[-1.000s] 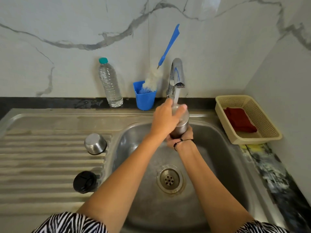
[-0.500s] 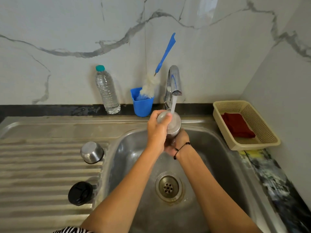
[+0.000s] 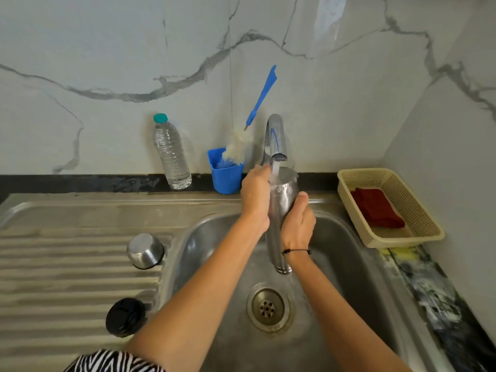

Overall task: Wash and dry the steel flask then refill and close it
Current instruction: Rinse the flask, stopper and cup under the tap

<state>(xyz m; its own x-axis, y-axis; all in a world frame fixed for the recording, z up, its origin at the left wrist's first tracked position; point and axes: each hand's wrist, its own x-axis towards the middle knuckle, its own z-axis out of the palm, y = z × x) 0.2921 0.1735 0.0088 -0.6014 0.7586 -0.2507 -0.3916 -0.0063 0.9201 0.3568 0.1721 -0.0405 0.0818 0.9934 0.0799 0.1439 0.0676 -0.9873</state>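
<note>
Both hands grip the steel flask [image 3: 281,210] over the sink [image 3: 204,237] basin, upside down under the running tap [image 3: 276,138]: left hand [image 3: 255,200] curled round its upper side, right hand [image 3: 298,224] wrapped round its middle, thumb up.

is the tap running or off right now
Running: a white stream falls from the tap spout onto the steel flask held beneath it.
</note>
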